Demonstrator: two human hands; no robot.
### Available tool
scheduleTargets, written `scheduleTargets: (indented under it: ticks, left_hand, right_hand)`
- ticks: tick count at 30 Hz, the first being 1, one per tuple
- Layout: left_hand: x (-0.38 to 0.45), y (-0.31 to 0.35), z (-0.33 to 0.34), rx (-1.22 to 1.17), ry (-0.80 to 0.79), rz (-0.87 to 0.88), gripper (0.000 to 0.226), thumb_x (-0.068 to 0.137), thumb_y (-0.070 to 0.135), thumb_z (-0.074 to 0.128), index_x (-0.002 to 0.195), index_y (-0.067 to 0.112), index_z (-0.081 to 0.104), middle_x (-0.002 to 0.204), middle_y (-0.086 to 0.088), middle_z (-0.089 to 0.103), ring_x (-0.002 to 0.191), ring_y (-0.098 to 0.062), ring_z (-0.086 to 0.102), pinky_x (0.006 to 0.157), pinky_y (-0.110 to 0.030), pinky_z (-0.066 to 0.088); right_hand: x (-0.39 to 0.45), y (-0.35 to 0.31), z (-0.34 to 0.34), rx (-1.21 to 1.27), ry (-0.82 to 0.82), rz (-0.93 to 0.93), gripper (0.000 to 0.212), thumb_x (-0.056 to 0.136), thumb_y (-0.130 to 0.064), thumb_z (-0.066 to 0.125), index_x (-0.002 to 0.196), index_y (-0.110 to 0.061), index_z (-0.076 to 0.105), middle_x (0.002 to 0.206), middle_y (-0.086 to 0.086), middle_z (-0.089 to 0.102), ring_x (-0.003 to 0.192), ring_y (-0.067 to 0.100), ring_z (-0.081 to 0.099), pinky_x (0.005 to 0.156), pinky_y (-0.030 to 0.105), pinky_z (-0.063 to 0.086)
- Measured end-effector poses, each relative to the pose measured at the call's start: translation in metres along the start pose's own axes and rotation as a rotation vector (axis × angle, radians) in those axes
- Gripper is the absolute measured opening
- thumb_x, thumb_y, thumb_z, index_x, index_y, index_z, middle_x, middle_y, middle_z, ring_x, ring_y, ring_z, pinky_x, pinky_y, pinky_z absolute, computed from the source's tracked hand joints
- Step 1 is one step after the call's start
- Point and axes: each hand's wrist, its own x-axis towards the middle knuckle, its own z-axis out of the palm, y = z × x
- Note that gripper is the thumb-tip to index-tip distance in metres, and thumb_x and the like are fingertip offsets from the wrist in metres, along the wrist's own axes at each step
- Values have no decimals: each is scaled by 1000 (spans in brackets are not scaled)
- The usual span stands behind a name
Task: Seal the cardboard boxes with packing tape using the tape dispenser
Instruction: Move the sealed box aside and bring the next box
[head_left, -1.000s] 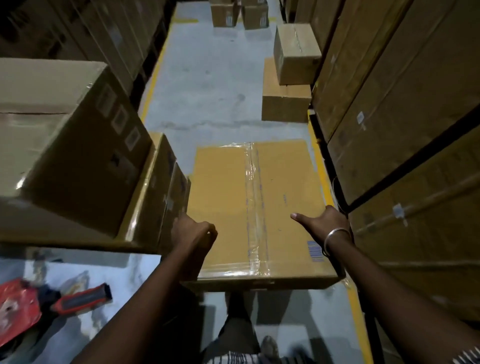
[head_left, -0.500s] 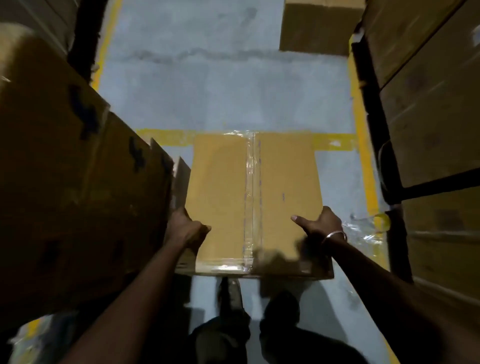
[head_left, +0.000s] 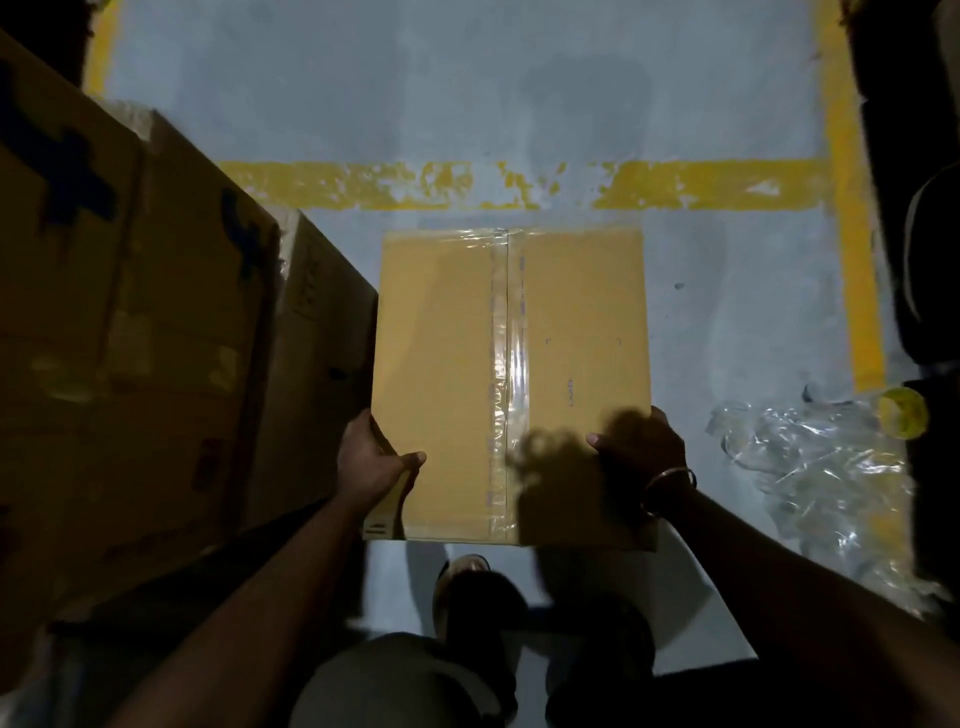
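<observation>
Above grey concrete floor (head_left: 363, 104), flat tan cardboard box (head_left: 441, 364) with clear tape strip (head_left: 506, 364) along centre seam sat between both hands. Left hand (head_left: 369, 462) gripped left edge, thumb on top. Right hand (head_left: 641, 452) gripped right edge, fingers curled. Stacked brown cartons (head_left: 156, 338) just left.

Dim overall; light falls from above onto the pale floor (head_left: 467, 104) and the box top (head_left: 441, 338). The tape strip (head_left: 511, 353) glares. My head and arms throw soft shadows across the box's near end. Edges are dark and bent, and my arms are blurred.
</observation>
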Motion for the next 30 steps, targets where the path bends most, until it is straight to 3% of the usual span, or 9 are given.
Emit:
scheduleTargets:
  ticks: [5,11,13,15,17,20,23,28,30]
  left_hand:
    - [7,-8,8,73,-74,-26,83,68,22,90,139,15,46,136,-9,51,124,-29,51,100,-44,45]
    - [-45,42,-53,160,-155,-36,80,82,16,78,150,6,37,145,-16,47,131,-34,47,103,-41,42]
    - [-88,73,-80,117,-172,-27,70,82,14,77,144,5,45,139,-14,52,126,-33,52,96,-34,44]
    - [-132,105,-111,79,-187,3,61,81,18,77,136,8,53,132,-12,59,119,-32,58,88,-31,46]
    - [-177,137,-145,42,-187,24,57,84,22,74,136,8,54,132,-9,60,119,-29,58,91,-31,46]
    - [-249,180,-201,-15,-113,62,37,88,21,68,123,10,62,118,-8,67,109,-27,62,85,-30,46]
    - [-308,208,-252,-109,-15,99,27,88,19,67,113,10,64,109,-6,67,102,-26,63,81,-31,47]
    - [-390,219,-309,-210,120,80,32,89,19,68,119,10,63,115,-5,66,106,-24,62,81,-29,43]
    - [-421,213,-324,-276,195,69,31,90,20,66,120,12,62,115,-4,66,107,-24,62,82,-30,43]
  right_hand:
    - [3,13,8,31,-28,114,91,74,-40,89,142,-6,39,132,19,57,123,40,55,100,45,47]
    - [-53,-41,-33,71,-109,216,87,84,-32,81,148,-4,28,135,20,55,123,40,55,100,45,47]
    - [-95,-71,-55,106,-127,193,79,87,-32,78,147,-7,32,132,17,58,108,34,61,91,42,52]
    - [-148,-108,-83,153,-166,198,60,90,-28,76,137,-6,46,119,14,63,85,25,63,72,35,55]
    - [-198,-145,-110,170,-190,185,48,88,-32,76,125,-6,58,112,16,67,86,29,67,62,36,59]
    - [-279,-197,-150,71,-190,36,30,83,-44,73,97,-18,65,102,11,72,92,32,70,66,39,61]
    - [-349,-240,-183,0,-200,-94,24,86,-41,72,89,-18,65,92,9,71,81,28,71,47,30,53]
    - [-424,-275,-207,-117,-238,-293,27,89,-39,71,79,-15,63,88,10,73,89,31,70,79,45,59]
    - [-449,-287,-207,-172,-269,-381,30,89,-39,70,79,-11,65,84,12,73,86,32,70,77,46,59]
